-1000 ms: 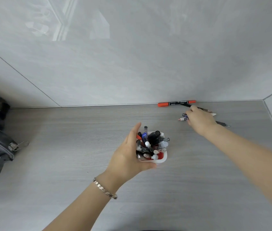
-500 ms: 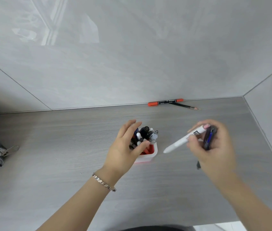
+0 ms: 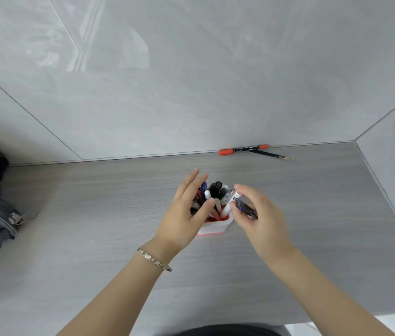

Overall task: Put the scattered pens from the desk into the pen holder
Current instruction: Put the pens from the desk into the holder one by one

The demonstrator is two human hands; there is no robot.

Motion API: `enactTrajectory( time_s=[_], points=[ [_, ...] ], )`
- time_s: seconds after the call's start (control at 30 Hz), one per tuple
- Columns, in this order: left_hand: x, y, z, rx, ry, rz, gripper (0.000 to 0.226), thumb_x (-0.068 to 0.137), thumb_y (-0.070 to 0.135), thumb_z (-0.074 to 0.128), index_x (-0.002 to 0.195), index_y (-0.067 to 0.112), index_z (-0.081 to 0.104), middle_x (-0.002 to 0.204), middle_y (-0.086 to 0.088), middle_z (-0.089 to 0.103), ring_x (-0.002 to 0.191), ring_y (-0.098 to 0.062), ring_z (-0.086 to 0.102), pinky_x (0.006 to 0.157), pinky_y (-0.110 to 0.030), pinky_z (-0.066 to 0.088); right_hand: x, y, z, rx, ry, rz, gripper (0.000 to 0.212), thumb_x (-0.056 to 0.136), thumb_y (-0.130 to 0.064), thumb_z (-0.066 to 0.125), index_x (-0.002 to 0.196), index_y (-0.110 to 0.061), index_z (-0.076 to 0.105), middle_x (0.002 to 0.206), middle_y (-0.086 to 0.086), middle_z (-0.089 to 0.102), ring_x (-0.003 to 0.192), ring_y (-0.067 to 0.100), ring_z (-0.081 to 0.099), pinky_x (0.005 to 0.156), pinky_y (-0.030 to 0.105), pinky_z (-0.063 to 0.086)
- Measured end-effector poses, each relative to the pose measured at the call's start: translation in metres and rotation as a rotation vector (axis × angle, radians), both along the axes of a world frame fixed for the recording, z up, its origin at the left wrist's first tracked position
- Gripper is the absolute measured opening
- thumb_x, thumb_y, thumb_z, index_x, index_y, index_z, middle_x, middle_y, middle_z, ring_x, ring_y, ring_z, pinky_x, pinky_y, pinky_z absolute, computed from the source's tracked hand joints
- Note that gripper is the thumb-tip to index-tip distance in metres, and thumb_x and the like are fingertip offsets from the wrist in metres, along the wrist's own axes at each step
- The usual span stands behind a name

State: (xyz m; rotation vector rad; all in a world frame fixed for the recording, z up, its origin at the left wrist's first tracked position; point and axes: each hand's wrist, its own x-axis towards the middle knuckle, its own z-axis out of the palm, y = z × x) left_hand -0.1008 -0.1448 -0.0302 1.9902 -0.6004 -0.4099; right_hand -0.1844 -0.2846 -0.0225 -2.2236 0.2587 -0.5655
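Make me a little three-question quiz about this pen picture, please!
1. True or false: the orange marker lies by the wall at the back of the desk.
2. Which hand steadies the pen holder? A) left hand B) right hand C) neither
3. Fill in: the right hand is lowering a ____ pen into the holder while also gripping a dark pen.

Key:
1. True. A pencil lies beside it.
2. A. The left hand curls around the holder's side.
3. White.
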Motion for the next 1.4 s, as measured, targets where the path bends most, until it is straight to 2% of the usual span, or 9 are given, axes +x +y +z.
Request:
enactTrajectory(
  time_s=[0.2,0.37,0.5,0.73,0.87,1.03,1.2,1.33,1.4],
  points=[
    [-0.004,0.012,-0.001,0.027,-0.265,0.091,0.039,0.077,0.031,0.065,0.114,0.024,0.057,0.120,0.011,0.046,0.115,-0.003,0.043,0.095,-0.002,0.030,-0.014,0.001,-0.004,-0.198,-0.042,-0.003,0.028,0.078,-0.020,0.063,0.103,-0.025,0.051,0.099,-0.008,0.050,0.080,0.008,0.053,0.062,0.019,0.043],
    [-0.009,0.008,0.005,0.134,-0.367,0.127,0.023,0.071,0.024,0.070,0.090,0.011,0.066,0.086,-0.002,0.059,0.082,-0.023,0.054,0.070,-0.027,0.045,-0.004,0.003,0.007,-0.002,-0.011,0.055,0.017,0.083,-0.030,0.053,0.100,-0.027,0.056,0.082,-0.013,0.061,0.072,0.000,0.053,0.068,0.001,0.038],
    [-0.008,0.003,0.010,0.075,-0.278,0.045,0.010,0.073,0.011,0.068,0.082,0.009,0.068,0.082,0.002,0.057,0.077,-0.016,0.055,0.065,-0.016,0.042,0.000,0.008,0.015,0.021,0.088,0.108,0.016,0.077,-0.041,0.057,0.085,-0.029,0.063,0.072,-0.014,0.060,0.061,-0.008,0.050,0.062,0.007,0.039],
    [0.002,-0.008,0.020,0.066,-0.403,0.024,0.012,0.078,0.014,0.061,0.083,0.008,0.070,0.085,-0.008,0.068,0.079,-0.023,0.059,0.071,-0.020,0.042,0.003,0.012,0.041,-0.076,0.369,0.004,0.015,0.083,-0.027,0.065,0.076,-0.020,0.053,0.071,-0.002,0.060,0.070,0.022,0.059,0.059,0.032,0.044],
    [0.008,-0.002,0.021,0.079,-0.414,0.012,0.018,0.078,0.020,0.062,0.092,0.011,0.068,0.082,-0.005,0.068,0.075,-0.009,0.049,0.067,-0.015,0.040,0.000,0.007,0.037,-0.045,0.464,-0.001,0.017,0.083,-0.023,0.066,0.075,-0.016,0.053,0.064,-0.007,0.046,0.069,0.027,0.060,0.056,0.031,0.039],
    [0.001,0.003,0.013,0.021,-0.362,-0.002,0.023,0.077,0.026,0.063,0.096,0.013,0.066,0.086,-0.003,0.067,0.078,-0.009,0.052,0.070,-0.027,0.047,0.007,0.011,0.012,-0.167,0.388,-0.132,0.012,0.080,-0.022,0.070,0.088,-0.013,0.066,0.090,0.004,0.059,0.071,0.030,0.061,0.055,0.030,0.041],
    [-0.005,0.011,0.003,0.074,-0.420,-0.020,0.031,0.079,0.029,0.058,0.110,0.024,0.055,0.115,0.010,0.048,0.104,-0.008,0.045,0.091,-0.009,0.036,-0.005,0.000,0.013,0.302,0.277,-0.132,0.033,0.083,-0.034,0.066,0.110,-0.035,0.048,0.084,-0.013,0.050,0.074,-0.013,0.052,0.067,0.002,0.040],
    [-0.008,0.011,0.005,0.098,-0.218,0.050,0.049,0.080,0.020,0.067,0.125,0.029,0.047,0.132,0.015,0.033,0.123,-0.004,0.031,0.094,0.000,0.021,-0.024,-0.027,0.045,0.523,-0.077,-0.126,0.029,0.092,-0.030,0.037,0.104,-0.054,0.046,0.070,-0.020,0.051,0.062,-0.002,0.046,0.067,0.014,0.041],
    [-0.007,0.009,0.006,0.089,-0.156,0.027,0.052,0.082,0.017,0.065,0.128,0.028,0.044,0.136,0.016,0.030,0.127,-0.003,0.033,0.094,0.004,0.023,-0.029,-0.035,0.062,0.531,-0.184,-0.088,0.026,0.097,-0.028,0.042,0.104,-0.051,0.051,0.069,-0.020,0.056,0.069,0.000,0.055,0.078,0.022,0.047]
  ],
)
